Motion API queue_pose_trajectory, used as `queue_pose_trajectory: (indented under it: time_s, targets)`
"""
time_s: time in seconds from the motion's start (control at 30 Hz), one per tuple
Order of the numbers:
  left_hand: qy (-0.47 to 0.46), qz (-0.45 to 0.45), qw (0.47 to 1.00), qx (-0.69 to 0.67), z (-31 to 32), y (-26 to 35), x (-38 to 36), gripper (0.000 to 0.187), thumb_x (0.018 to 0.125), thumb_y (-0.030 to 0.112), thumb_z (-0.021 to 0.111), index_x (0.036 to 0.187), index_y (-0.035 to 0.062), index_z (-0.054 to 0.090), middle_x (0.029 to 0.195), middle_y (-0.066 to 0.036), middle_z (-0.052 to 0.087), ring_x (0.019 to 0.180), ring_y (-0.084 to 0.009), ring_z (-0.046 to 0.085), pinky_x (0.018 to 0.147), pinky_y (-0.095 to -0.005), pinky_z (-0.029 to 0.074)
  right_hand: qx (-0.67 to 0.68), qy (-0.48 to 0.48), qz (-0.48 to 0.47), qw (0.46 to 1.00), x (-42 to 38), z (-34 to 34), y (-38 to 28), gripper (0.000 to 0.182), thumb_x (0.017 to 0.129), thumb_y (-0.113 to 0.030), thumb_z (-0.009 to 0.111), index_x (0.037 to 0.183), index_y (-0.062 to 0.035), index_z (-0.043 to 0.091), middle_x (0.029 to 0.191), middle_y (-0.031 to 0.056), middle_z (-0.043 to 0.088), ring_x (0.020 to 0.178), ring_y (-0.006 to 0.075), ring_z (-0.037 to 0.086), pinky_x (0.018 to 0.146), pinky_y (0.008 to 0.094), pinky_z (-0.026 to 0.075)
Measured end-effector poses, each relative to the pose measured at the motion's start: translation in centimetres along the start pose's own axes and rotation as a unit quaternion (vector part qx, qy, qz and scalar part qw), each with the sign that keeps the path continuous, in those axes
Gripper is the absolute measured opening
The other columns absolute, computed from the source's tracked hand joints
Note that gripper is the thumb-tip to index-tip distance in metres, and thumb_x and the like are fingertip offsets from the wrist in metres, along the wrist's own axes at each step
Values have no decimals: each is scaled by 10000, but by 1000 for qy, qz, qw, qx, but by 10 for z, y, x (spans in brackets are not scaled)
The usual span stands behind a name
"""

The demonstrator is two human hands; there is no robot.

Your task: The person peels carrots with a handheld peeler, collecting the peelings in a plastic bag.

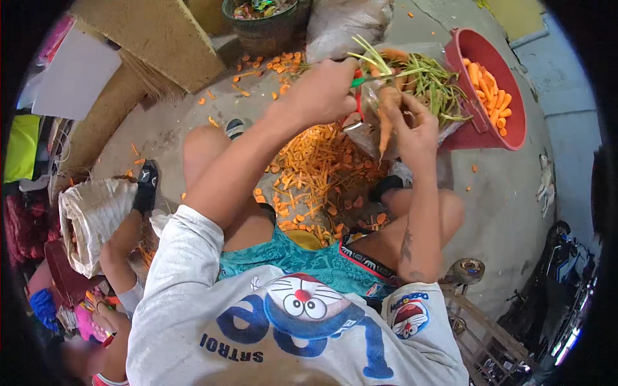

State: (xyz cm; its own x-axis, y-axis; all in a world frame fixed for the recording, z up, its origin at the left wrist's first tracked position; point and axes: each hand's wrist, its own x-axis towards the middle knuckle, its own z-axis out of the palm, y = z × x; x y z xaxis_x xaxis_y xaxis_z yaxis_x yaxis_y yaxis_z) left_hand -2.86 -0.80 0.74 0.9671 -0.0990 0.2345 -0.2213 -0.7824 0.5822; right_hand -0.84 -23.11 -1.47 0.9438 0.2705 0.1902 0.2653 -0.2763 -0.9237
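Note:
My left hand (328,93) is closed round a green-handled knife (358,82), its thin blade across the top end of a carrot. A red strip (358,106) with a shiny metal end shows below the same fist; what it belongs to is hard to make out. Between the fingers of my right hand (415,125) is that carrot (389,116), tip down, with green stalks (370,58) at its top. Just behind both hands lies a clear plastic bag (370,106) with leafy carrots (441,87) on it.
Orange peelings (315,161) and carrot slices are heaped between my legs. A red bucket (457,90) of peeled carrots (492,96) lies tilted at the right. A dark bin (261,29) stands at the back. Another person's hand (100,309) is at lower left, near a white sack (100,219).

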Motion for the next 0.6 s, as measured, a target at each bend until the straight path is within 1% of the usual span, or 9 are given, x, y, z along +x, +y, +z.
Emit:
queue_pose_trajectory:
  time_s: [0.13, 0.23, 0.27, 0.33, 0.37, 0.4, 0.47, 0.5, 0.6]
  targets:
    - [-42, 31, 999, -11, 3, -5, 2, 306, 786, 147, 664, 1024, -41, 622, 864, -313, 664, 861, -501, 652, 787, -546, 531, 5, -34, -25, 999, -8, 12, -8, 390, 923, -233, 763, 1158, 69, 689, 1050, 95, 721, 922, 146, 653, 856, 297, 516]
    - [-170, -59, 976, 123, 4, -32, 15, 281, 806, 169, 631, 995, -40, 650, 895, -292, 689, 870, -467, 681, 791, -516, 546, 113, 22, -50, 992, -10, 9, -12, 353, 935, -113, 740, 1230, 53, 641, 1092, 75, 690, 982, 149, 633, 883, 293, 511]
    - [-168, -59, 976, 122, 5, -38, 17, 281, 806, 169, 631, 995, -40, 650, 895, -292, 689, 870, -467, 681, 791, -516, 546, 112, 21, -52, 992, -6, 6, -12, 353, 935, -113, 740, 1230, 53, 641, 1092, 75, 690, 982, 149, 633, 883, 293, 511]
    - [-89, -75, 991, 73, -4, -35, 15, 287, 818, 175, 637, 1022, -28, 650, 924, -288, 697, 873, -456, 689, 793, -509, 549, 334, 116, -29, 935, -4, -1, -12, 333, 925, -76, 738, 1218, 48, 639, 1056, 74, 676, 957, 149, 625, 844, 289, 524]
    - [-63, -86, 994, 27, -15, -30, 12, 268, 842, 180, 643, 1032, -11, 646, 916, -284, 692, 847, -443, 691, 760, -489, 544, 369, 109, -1, 923, -5, -9, -17, 297, 931, -62, 719, 1195, 55, 648, 969, 53, 663, 868, 140, 625, 785, 275, 530]
    - [-67, -82, 994, 26, -16, -31, 13, 268, 842, 180, 643, 1032, -11, 646, 916, -284, 692, 847, -443, 691, 760, -489, 544, 369, 114, -1, 923, -7, -14, -10, 297, 931, -62, 719, 1195, 55, 648, 969, 53, 663, 868, 140, 625, 785, 275, 530]
    - [16, -84, 996, 24, -18, -34, 11, 241, 866, 169, 646, 1030, -7, 636, 890, -278, 685, 824, -436, 687, 721, -471, 531, 278, 16, 57, 959, -10, -23, 5, 293, 949, -78, 701, 1192, 73, 641, 903, 41, 656, 804, 127, 625, 745, 255, 522]
    - [33, -66, 997, 6, -17, -29, 9, 212, 870, 142, 648, 1020, -7, 631, 856, -273, 678, 802, -439, 678, 699, -460, 520, 247, 30, 55, 967, -13, -17, 0, 284, 970, -135, 684, 1168, 68, 667, 862, 27, 664, 753, 104, 609, 703, 239, 500]
    - [12, -14, 999, -32, -8, -12, 6, 218, 864, 138, 664, 1016, -13, 632, 840, -284, 667, 802, -449, 670, 700, -466, 518, 198, 33, 58, 978, -18, -8, -1, 285, 977, -187, 677, 1119, 60, 700, 872, 30, 685, 768, 85, 595, 711, 239, 479]
